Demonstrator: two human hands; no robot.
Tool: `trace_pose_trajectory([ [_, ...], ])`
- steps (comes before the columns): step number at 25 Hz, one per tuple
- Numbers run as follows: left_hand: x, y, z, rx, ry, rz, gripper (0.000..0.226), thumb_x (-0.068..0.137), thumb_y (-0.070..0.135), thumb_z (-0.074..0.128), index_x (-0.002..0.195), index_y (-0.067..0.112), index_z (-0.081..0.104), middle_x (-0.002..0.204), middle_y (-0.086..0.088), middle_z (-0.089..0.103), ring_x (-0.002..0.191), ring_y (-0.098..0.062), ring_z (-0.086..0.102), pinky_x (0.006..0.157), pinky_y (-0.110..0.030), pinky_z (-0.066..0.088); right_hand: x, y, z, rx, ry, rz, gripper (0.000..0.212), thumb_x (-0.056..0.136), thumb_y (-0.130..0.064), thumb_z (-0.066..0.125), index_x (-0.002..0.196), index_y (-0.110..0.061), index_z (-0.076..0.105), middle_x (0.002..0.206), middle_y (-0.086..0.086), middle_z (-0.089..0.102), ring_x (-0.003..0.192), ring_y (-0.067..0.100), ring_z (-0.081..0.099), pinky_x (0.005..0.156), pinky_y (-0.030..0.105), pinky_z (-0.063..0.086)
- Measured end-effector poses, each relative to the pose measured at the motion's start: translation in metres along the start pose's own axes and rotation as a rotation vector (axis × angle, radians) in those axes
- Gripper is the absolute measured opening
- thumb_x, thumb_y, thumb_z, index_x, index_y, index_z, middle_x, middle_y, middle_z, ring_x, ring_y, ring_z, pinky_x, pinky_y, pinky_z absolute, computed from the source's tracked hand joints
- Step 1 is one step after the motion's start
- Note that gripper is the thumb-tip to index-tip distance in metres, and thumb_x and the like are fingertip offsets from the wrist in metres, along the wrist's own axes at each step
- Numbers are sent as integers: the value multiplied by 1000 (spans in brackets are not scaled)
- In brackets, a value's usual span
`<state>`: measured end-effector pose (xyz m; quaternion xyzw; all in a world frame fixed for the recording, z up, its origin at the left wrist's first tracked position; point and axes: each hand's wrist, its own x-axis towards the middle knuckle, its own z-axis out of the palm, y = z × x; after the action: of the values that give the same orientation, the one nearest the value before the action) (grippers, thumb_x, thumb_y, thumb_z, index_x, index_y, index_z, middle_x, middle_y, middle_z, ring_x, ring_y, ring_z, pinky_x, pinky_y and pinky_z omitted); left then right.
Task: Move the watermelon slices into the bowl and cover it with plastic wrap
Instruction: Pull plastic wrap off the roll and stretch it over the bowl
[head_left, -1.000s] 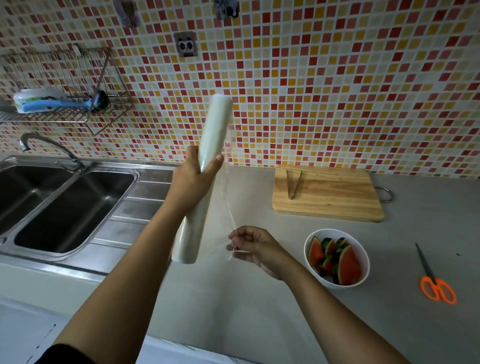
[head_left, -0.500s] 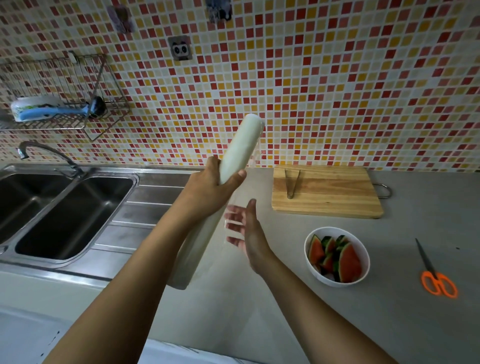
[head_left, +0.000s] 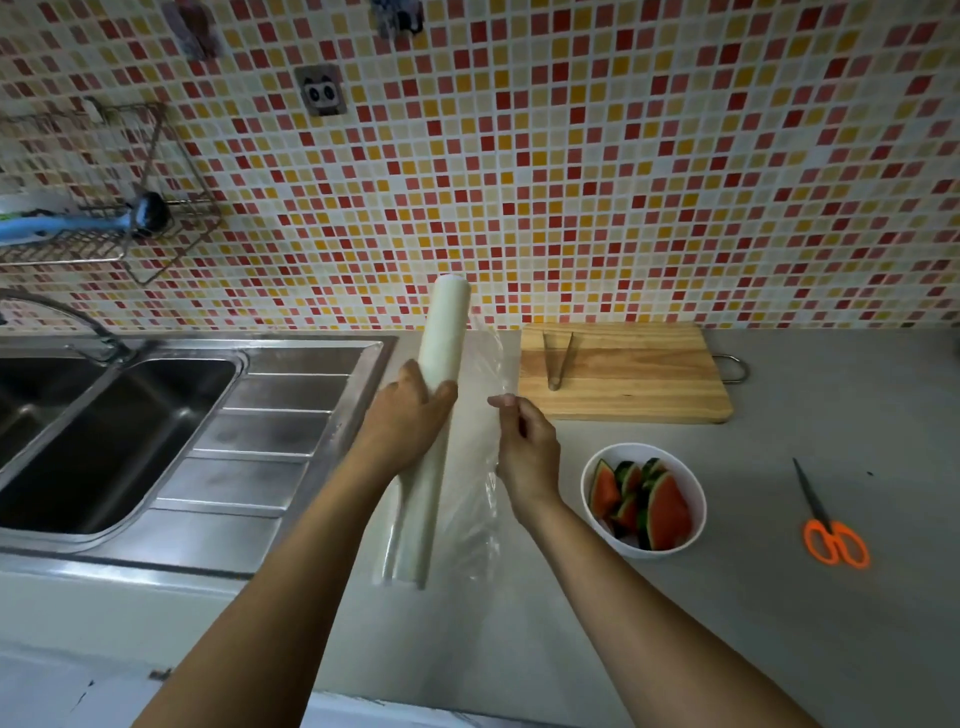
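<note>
Mosaic tile wall (head_left: 623, 182) in red, orange & cream runs across the back, w/ a grey counter (head_left: 779, 623) below it. Steel double sink (head_left: 104, 441) is at the left w/ a curved faucet (head_left: 78, 322); a wire rack (head_left: 104, 234) hangs on the wall above it, holding a blue-handled item.

L hand (head_left: 410, 421) grips the plastic wrap roll (head_left: 441, 353) approx. mid-length, fingers curled round the back & thumb across the front. Roll is held off the counter, near upright, top end tilted slightly right, in front of the wall/counter edge. A sheet of clear film (head_left: 483, 478) is pulled off its right side & hangs wrinkled btwn the two hands.

R hand (head_left: 524, 452) is just right of the roll, fingers bunched together w/ thumb against the fingertips, pinching the film's free edge; film is see-through so exact contact is hard to see.

White bowl (head_left: 698, 499) sits on the counter right of the R hand, apart from it, uncovered. Watermelon slices (head_left: 665, 514) are inside it, piled w/ rinds showing.

Wooden cutting board (head_left: 649, 384) lies behind the bowl against the wall, w/ metal tongs (head_left: 556, 358) on its left part. Orange-handled scissors (head_left: 831, 530) lie closed on the counter, right of the bowl.
</note>
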<state>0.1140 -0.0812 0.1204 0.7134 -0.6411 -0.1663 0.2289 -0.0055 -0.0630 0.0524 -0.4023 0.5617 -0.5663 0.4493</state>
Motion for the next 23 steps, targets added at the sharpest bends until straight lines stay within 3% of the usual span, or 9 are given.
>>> trace_pose_trajectory([
  [3, -9, 5, 36, -133, -55, -99, 53, 84, 53, 54, 111, 8, 58, 105, -16, 65, 90, -31, 60, 75, -35, 48, 8, 22, -37, -113, 27, 7, 21, 95, -40, 44, 89, -46, 63, 86, -12, 64, 83, 16, 58, 77, 42, 50],
  [7, -23, 30, 81, -400, -226, -184, 45, 79, 55, 61, 101, 18, 49, 101, -11, 63, 82, -23, 62, 73, -37, 51, 16, 44, -96, -241, 85, 23, 23, 96, -36, 43, 91, -38, 65, 82, -12, 66, 72, 1, 59, 71, 20, 45],
  [13, -32, 91, 116, -279, -185, -2, 49, 82, 48, 62, 108, 17, 35, 103, -8, 56, 85, -28, 56, 72, -34, 46, 21, 50, -167, -319, 283, 19, 24, 95, -29, 46, 89, -23, 69, 87, -2, 71, 81, 13, 63, 75, 27, 47],
  [15, -38, 109, 123, -235, -169, 43, 53, 83, 50, 60, 114, 13, 38, 108, -13, 60, 92, -33, 60, 73, -35, 46, 20, 48, -180, -289, 376, -42, 24, 96, -27, 45, 84, -25, 65, 81, -7, 68, 77, 5, 61, 71, 23, 46],
  [17, -45, 122, 128, -219, -135, 102, 47, 83, 51, 57, 107, 14, 40, 106, -15, 62, 91, -35, 60, 69, -33, 43, 20, 46, -185, -231, 458, -104, 25, 98, -24, 42, 79, -24, 58, 72, -13, 62, 70, -8, 56, 65, 11, 40],
  [19, -48, 130, 130, -261, -111, 129, 42, 82, 51, 53, 100, 17, 39, 103, -16, 62, 87, -34, 58, 68, -32, 41, 20, 46, -186, -227, 492, -139, 26, 99, -22, 40, 76, -22, 54, 67, -14, 58, 66, -13, 53, 59, 6, 36],
  [23, -48, 127, 138, -246, -100, 142, 46, 86, 42, 48, 119, 9, 43, 109, -17, 58, 93, -34, 57, 77, -41, 49, 24, 51, -199, -319, 433, -101, 26, 98, -22, 41, 77, -18, 55, 65, -11, 56, 64, 1, 54, 56, 21, 30],
])
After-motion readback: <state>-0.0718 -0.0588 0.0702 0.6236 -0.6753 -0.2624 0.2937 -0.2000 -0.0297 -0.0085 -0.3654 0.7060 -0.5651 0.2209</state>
